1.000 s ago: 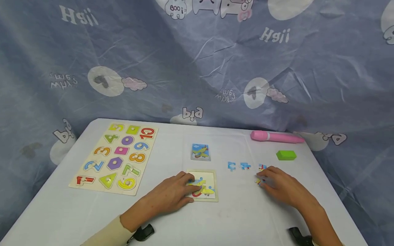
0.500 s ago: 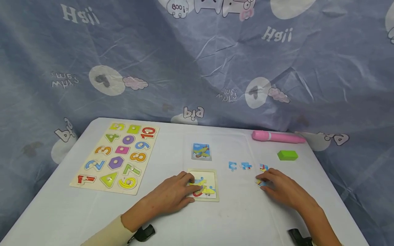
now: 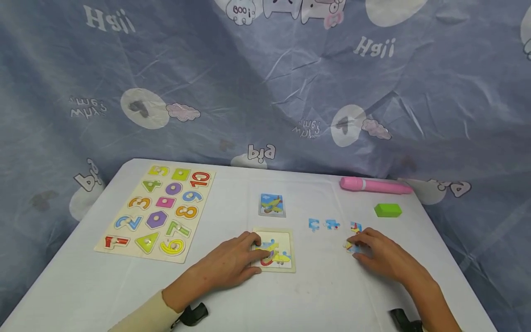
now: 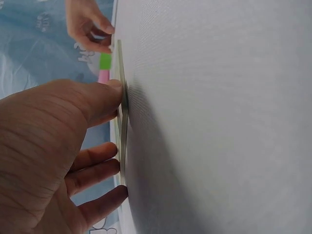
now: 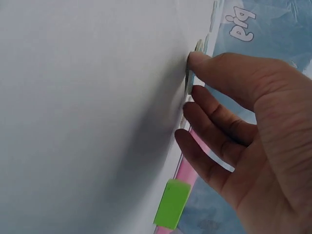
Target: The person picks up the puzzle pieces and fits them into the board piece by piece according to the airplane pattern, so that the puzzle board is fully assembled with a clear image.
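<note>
My left hand (image 3: 232,260) rests on the left side of a small framed jigsaw puzzle (image 3: 286,237), its fingers spread over a yellow airplane picture. In the left wrist view the thumb touches the puzzle board's edge (image 4: 123,126). Over to the right, my right hand (image 3: 381,253) pinches a small puzzle piece (image 3: 350,247) between thumb and fingers, low at the tabletop. Just behind it lies another piece (image 3: 356,226), partly covered by the fingers. Two blue pieces, one (image 3: 313,224) left of the other (image 3: 332,224), lie between the board and that hand.
A picture card of an airplane (image 3: 272,205) lies behind the puzzle. At the left is a number-and-shape board (image 3: 166,230). A green block (image 3: 387,210) and a pink marker (image 3: 375,185) lie at the back right, before a printed blue cloth (image 3: 249,92).
The piece under my right fingertips has turned slightly and shows more of its face. My right hand has shifted only a little. The left hand stays on the board.
</note>
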`<state>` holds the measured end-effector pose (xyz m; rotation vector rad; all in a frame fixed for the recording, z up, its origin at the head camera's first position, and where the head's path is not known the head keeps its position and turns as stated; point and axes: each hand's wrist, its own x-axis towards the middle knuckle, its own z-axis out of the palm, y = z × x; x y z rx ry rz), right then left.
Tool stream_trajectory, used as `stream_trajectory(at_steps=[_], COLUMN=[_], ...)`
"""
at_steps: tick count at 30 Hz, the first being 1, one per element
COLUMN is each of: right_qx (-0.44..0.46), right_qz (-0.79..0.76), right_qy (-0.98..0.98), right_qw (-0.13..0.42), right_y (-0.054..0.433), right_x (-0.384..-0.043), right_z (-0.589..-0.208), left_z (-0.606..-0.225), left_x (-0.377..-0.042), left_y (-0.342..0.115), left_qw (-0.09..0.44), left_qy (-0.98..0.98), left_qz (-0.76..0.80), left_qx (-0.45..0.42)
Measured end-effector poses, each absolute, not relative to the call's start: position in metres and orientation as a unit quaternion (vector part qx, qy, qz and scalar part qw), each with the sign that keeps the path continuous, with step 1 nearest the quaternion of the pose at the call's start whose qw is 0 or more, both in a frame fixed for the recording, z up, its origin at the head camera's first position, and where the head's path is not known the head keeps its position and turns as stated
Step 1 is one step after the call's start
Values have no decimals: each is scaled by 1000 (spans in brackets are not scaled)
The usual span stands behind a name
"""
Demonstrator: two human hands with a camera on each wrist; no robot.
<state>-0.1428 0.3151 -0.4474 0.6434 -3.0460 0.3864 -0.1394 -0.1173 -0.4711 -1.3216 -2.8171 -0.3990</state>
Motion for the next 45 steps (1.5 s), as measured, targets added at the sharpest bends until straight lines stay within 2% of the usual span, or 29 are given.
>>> stream_trajectory(at_steps=[11, 21, 31, 45], right_qx=[262, 300, 340, 347], right_qz=[146, 158, 174, 158], right_qy=[-954, -940, -924, -923], right_qw=[11, -20, -31, -42], right_y=[268, 227, 204, 183], right_x=[-149, -157, -164, -166], right_z=[-439, -441, -446, -448], left_z=[-471, -470, -470, -470], left_x=[-140, -142, -144, -144], left_y=[-118, -119, -118, -121], left_qw=[-2, 1, -3, -7], left_qy=[-898, -893, -894, -896], left_qz=[-132, -136, -129, -122], left_qx=[-420, -429, -429, -427])
